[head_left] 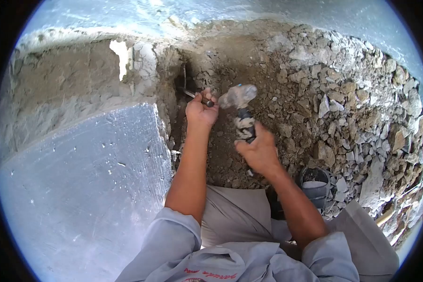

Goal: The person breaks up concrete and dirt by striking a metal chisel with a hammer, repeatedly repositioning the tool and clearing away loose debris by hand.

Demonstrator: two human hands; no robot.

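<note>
A metal chisel [207,101] is gripped in my left hand [201,111], its far end pointing up and left into a dark hollow [185,77] at the broken wall edge. My right hand [261,149] is closed around the dark, wrapped handle of a hammer [239,96]. The hammer's dusty head is blurred and hangs just right of the chisel's near end, with a small gap between them. Where the chisel's tip rests is hard to make out in the shadow.
Broken stones and rubble [333,103] cover the ground to the right. A dark shoe [314,184] is beside my right forearm. A smooth grey slab [80,188] lies at the left, below a rough wall strip [70,70] with a bright hole.
</note>
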